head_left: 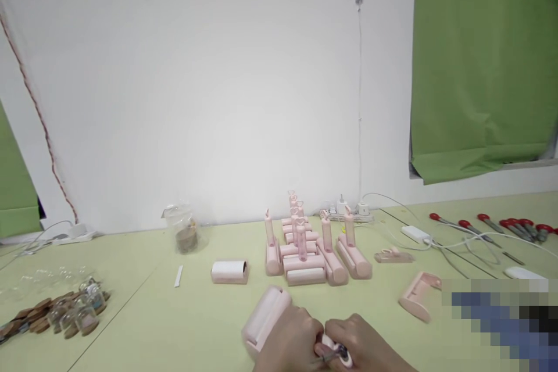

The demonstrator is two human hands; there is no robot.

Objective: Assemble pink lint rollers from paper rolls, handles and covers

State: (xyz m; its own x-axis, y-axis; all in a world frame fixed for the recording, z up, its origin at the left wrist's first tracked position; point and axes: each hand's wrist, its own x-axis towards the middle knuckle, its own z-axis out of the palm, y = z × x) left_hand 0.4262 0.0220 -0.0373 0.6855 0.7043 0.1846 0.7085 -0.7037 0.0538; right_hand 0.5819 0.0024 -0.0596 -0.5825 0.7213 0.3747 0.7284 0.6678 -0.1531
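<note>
My left hand (292, 334) and my right hand (364, 340) meet at the bottom centre, both closed. Between them is a small white and pink piece (333, 349) with a dark, ring-like end; its exact kind is not clear. Right beside my left hand, partly behind it, lies a pink holder with a white roll (267, 315), like a lint roller head. Farther back stands a cluster of pink lint rollers (303, 261), several with see-through upright handles. Another white roll in a pink holder (229, 271) lies to the left.
An open pink casing (419, 295) and a clear pink part (394, 256) lie right. Beyond them are cables, a white adapter (415, 235) and red-ended tools (468, 225). Glass domes with wooden bases (85, 317) crowd the left. A plastic bag (185, 232) and white strip (178, 276) sit mid-left.
</note>
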